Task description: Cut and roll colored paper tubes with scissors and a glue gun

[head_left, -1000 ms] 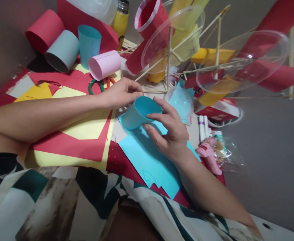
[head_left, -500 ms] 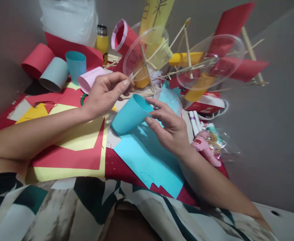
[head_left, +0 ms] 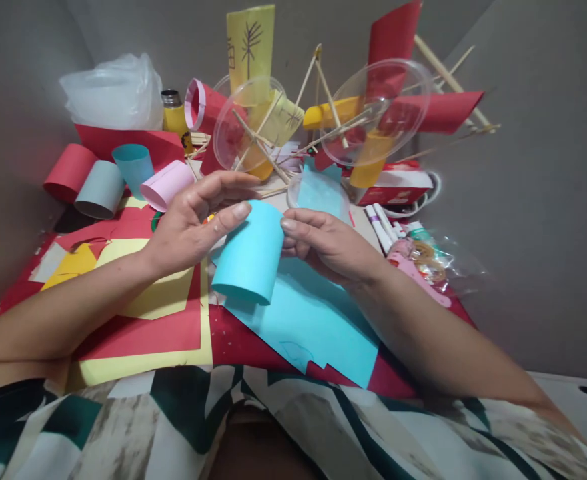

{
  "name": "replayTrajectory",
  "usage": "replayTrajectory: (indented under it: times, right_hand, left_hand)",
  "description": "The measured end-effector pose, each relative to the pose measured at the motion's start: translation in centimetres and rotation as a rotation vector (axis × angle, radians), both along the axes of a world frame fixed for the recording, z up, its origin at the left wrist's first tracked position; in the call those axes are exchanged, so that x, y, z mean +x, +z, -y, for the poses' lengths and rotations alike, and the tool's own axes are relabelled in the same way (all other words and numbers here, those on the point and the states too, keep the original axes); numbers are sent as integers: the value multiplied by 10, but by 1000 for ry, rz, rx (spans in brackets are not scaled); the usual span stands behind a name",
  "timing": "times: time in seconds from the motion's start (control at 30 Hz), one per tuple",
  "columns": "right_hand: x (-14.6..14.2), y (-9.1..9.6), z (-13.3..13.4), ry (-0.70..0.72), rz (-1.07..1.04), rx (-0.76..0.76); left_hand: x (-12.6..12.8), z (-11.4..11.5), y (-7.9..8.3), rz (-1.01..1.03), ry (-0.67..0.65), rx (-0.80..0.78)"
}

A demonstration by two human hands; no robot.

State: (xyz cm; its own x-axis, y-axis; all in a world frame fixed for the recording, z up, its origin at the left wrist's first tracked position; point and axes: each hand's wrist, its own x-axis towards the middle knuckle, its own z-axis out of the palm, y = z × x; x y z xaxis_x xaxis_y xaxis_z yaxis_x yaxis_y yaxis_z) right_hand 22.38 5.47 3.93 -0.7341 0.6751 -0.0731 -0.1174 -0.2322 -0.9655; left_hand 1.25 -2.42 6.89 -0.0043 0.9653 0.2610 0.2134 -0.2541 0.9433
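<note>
A rolled tube of light blue paper point(head_left: 249, 253) is lifted above the lap, its lower mouth facing down toward me. My right hand point(head_left: 326, 243) pinches the tube's upper right edge with fingers curled. My left hand point(head_left: 196, 220) is beside the tube's upper left, fingers spread, the thumb touching the tube's top edge. Under both hands lies a flat light blue paper sheet point(head_left: 313, 327) with a notched lower edge.
Red and yellow paper sheets point(head_left: 148, 320) lie at left. Paper tubes, red point(head_left: 68, 170), grey-blue point(head_left: 101, 190), teal point(head_left: 133, 167) and pink point(head_left: 166, 183), stand behind. Clear plastic lids on sticks point(head_left: 373, 113), a white plastic bag point(head_left: 108, 93), markers point(head_left: 381, 223) and a pink toy point(head_left: 418, 270) crowd the back and right.
The blue tube has been raised and turned so its mouth faces down. My left hand opened and moved onto the tube's top. The camera tilted up, showing more of the back.
</note>
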Motion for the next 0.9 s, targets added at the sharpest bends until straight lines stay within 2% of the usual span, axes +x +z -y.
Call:
replayTrajectory:
  times: [0.13, 0.3, 0.37, 0.53, 0.7, 0.83, 0.9]
  right_hand:
    - [-1, -1, -11, -114, -7, -71]
    - [8, -9, -36, -294, 15, 25]
    - [12, -11, -45, -370, 10, 59]
    - [19, -10, -60, -522, -15, 24]
    - [17, -9, -62, -531, -20, -58]
    - [14, -11, -59, -487, -30, -32]
    - [14, -11, -58, -460, -32, 3]
  left_hand:
    - [-1, -8, -4, 55, 54, 23]
    - [-13, -26, -22, 43, 92, 38]
    - [-19, -32, -32, -31, 96, -26]
    - [-22, -37, -49, -232, 11, -355]
    - [-20, -38, -50, -126, -22, -502]
    - [-20, -40, -51, 15, -18, -582]
    - [-19, -39, -51, 72, -70, -643]
